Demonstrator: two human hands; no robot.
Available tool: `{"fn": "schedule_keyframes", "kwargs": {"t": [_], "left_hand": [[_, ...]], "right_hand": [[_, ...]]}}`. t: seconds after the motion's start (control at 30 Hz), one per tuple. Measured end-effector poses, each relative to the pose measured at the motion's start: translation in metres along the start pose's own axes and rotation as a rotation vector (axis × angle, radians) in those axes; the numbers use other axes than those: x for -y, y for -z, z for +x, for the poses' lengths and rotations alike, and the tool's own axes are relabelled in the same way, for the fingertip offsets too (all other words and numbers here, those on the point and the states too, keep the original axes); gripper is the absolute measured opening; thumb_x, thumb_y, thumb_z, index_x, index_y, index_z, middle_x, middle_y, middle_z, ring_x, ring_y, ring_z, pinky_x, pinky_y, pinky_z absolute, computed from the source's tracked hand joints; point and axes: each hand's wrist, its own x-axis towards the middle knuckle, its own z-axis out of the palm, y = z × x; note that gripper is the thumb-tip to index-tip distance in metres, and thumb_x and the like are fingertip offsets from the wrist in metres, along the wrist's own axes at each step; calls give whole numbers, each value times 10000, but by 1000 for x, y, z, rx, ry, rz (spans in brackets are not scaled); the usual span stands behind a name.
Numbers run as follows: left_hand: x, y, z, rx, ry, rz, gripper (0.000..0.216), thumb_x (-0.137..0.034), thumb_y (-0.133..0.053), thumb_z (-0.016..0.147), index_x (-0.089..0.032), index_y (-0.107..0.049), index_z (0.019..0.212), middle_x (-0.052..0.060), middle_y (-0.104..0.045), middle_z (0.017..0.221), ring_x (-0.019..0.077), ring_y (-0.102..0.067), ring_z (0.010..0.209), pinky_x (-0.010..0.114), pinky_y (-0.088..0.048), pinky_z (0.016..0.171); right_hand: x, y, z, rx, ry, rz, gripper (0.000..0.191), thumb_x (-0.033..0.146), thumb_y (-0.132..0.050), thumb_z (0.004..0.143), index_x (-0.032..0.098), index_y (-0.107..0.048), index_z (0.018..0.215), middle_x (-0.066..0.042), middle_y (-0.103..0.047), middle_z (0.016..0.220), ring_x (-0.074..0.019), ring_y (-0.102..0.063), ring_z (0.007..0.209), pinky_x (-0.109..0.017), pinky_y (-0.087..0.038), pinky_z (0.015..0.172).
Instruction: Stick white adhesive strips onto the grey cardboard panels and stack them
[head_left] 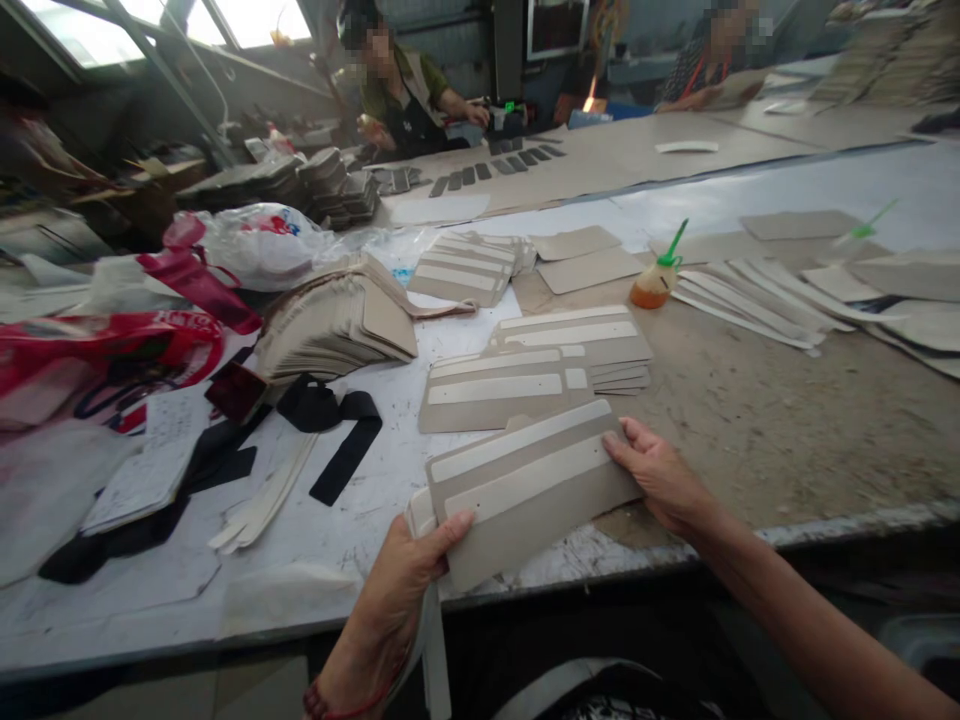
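Note:
A grey-beige flat panel point(540, 525) with two pale strips along it is held tilted near the table's front edge. My left hand point(409, 570) grips its lower left corner, thumb on top. Long pale strips point(435, 650) hang below that hand, and small pale rounded pieces point(421, 508) stick out beside its fingers. At the panel's right end my right hand point(660, 478) pinches the edge between thumb and fingers. Just behind lie similar panels with pale strips point(495, 395), and a fanned pile of them point(577, 338) sits farther back.
A glue bottle point(652, 287) with a green nozzle stands behind right, near loose pale strips point(757, 300). On the left are a thick stack of panels point(337, 320), black tape point(349, 430), a notebook point(154, 450) and plastic bags point(255, 240). Two people sit across the table.

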Motion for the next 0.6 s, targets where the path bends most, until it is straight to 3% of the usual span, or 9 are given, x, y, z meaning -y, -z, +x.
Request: {"fn": "schedule_keyframes", "kwargs": {"t": [0.27,0.6], "left_hand": [[-7,-10,5,43,36,-52,683,-319,-707,673,-123,-442,1272,121,-685,989,280,-648,863,354,-539,673],[-16,-12,29,131,8,16,604,-326,-711,667,-68,-525,1180,137,-694,953,273,-649,868,349,-526,744]], "right_hand": [[-5,5,-2,-5,24,-36,415,445,-585,787,195,-544,1115,-49,-671,1007,-194,-622,848,-278,-489,729],[-6,9,3,-76,57,-49,447,454,-562,807,200,-496,1170,-46,-663,1044,-187,-625,870,-269,-492,740]]}}
